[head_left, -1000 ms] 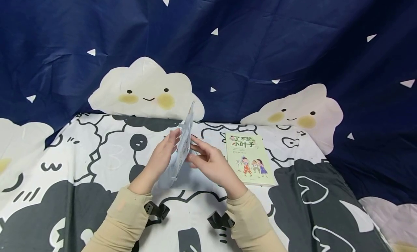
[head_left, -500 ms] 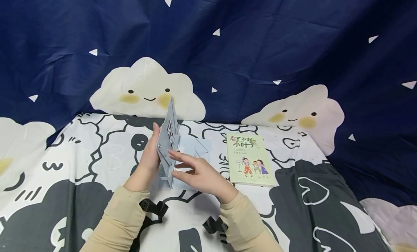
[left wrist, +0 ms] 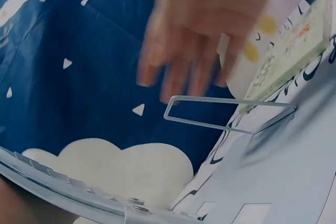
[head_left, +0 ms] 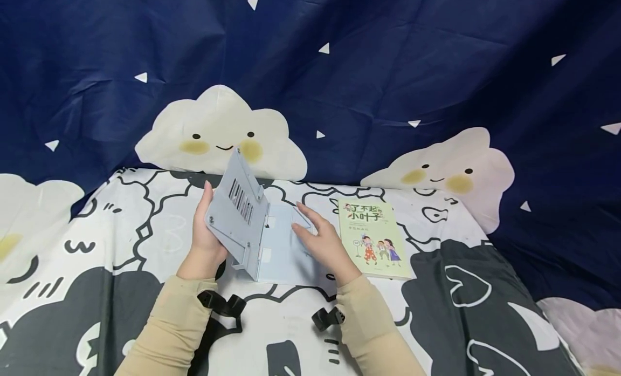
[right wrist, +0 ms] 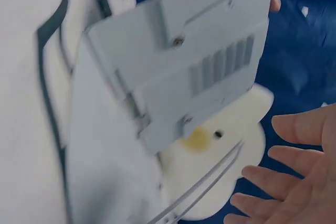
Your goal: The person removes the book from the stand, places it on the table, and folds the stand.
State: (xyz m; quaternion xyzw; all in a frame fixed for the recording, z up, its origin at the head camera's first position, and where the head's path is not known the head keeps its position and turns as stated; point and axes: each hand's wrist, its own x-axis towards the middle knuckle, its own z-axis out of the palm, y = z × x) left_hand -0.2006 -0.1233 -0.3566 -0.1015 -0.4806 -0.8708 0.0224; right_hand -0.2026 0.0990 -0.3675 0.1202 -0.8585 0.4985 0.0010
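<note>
A light blue folding book stand [head_left: 286, 260] lies opened on the sheep-print cloth. Its slotted panel [head_left: 233, 227] leans up to the left from the hinge, bearing screws and small clips. Behind this panel is my left hand [head_left: 206, 241], supporting it with one digit extended past the edge; the other fingers are mostly hidden. A thin wire support [left wrist: 210, 99] rises from the base plate [left wrist: 294, 166]. My right hand [head_left: 322, 246] hovers over the right side of the base, fingers extended near the wire. In the right wrist view, these fingers [right wrist: 283, 182] are spread and hold nothing.
A green children's book [head_left: 373, 238] lies flat, just right of my right hand. A dark blue curtain [head_left: 368, 84] with cloud faces hangs behind the cloth-covered surface [head_left: 291, 322]. Both wrists carry small black cameras.
The slotted panel has swung left, away from the base, with my left hand behind it. My right hand has left the panel and shifted right over the base.
</note>
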